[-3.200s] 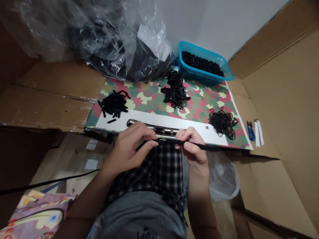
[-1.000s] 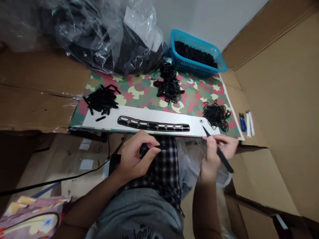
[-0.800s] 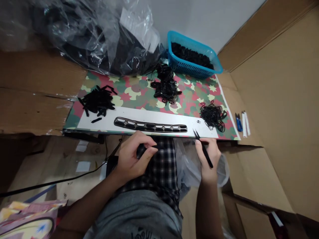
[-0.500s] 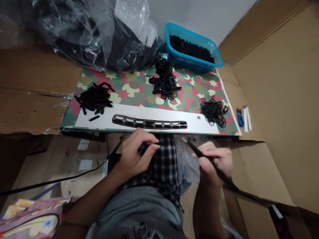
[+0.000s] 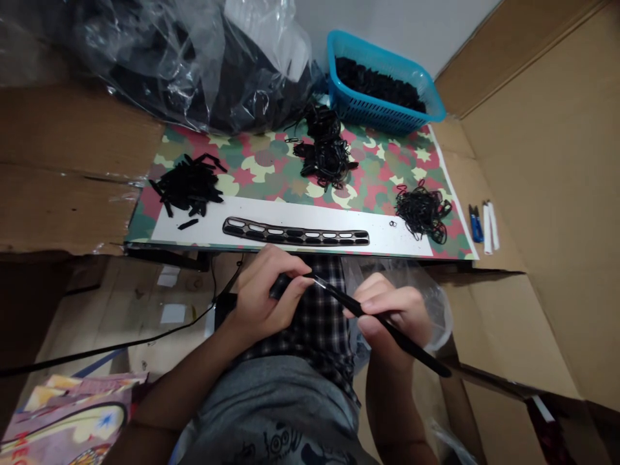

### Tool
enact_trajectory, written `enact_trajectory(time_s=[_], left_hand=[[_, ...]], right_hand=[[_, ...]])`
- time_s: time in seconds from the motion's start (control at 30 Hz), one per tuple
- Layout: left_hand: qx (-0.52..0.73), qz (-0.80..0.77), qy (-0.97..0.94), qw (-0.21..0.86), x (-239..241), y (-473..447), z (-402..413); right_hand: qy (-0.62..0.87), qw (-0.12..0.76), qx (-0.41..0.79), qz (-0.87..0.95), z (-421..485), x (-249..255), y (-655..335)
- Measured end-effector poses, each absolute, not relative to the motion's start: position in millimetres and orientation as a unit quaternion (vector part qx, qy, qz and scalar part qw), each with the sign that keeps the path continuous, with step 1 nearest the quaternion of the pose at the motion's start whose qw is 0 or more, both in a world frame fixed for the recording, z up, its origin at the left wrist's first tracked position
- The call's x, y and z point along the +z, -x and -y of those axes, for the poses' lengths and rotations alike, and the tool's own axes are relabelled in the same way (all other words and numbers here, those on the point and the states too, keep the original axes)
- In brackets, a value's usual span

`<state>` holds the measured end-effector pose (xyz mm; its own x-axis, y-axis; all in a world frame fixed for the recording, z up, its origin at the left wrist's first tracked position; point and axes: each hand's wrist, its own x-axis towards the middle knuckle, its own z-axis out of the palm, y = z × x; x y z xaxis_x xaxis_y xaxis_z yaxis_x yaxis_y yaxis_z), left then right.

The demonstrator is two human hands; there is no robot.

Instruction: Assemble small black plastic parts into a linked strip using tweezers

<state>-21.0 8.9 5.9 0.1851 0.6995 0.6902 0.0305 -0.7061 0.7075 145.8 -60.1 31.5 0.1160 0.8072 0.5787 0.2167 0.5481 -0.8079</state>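
My left hand (image 5: 268,290) is closed above my lap, thumb and forefinger nearly together. Something dark shows inside its curl; whatever the fingertips hold is too small to make out. Slim black tweezers (image 5: 402,342) slant through my closed right hand (image 5: 394,310), their pale tip meeting the left fingertips. Beyond both hands, a long, slightly curved black strip with two rows of slots (image 5: 295,237) lies on a white paper band (image 5: 194,236). Some of its slots are filled black, others show white.
Loose black slivers (image 5: 188,187) lie left, tangled black loops (image 5: 422,212) right, and another black heap (image 5: 324,152) mid-table. A blue basket (image 5: 387,116) of black pieces and a clear plastic bag (image 5: 203,71) stand behind. Blue-handled cutters (image 5: 475,225) lie right, near the cardboard wall (image 5: 547,161).
My right hand has moved left, bringing the tweezers' tip to the left fingertips. The left hand stays almost in place. The whole view has shifted slightly.
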Motion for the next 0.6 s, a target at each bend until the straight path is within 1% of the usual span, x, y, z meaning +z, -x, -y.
enact_trajectory(time_s=[0.27, 0.43, 0.6], left_hand=[[0.586, -0.251, -0.722, 0.269, 5, 20, -9], [0.582, -0.24, -0.738, 0.242, 6, 19, -10], [0.587, -0.238, -0.754, 0.176, 5, 17, -9]], right_hand=[[0.438, 0.609, 0.259, 0.609, 65, 38, -145], [0.469, 0.575, 0.267, 0.615, 71, 53, -144], [0.558, 0.586, 0.266, 0.523, 76, 65, -127]])
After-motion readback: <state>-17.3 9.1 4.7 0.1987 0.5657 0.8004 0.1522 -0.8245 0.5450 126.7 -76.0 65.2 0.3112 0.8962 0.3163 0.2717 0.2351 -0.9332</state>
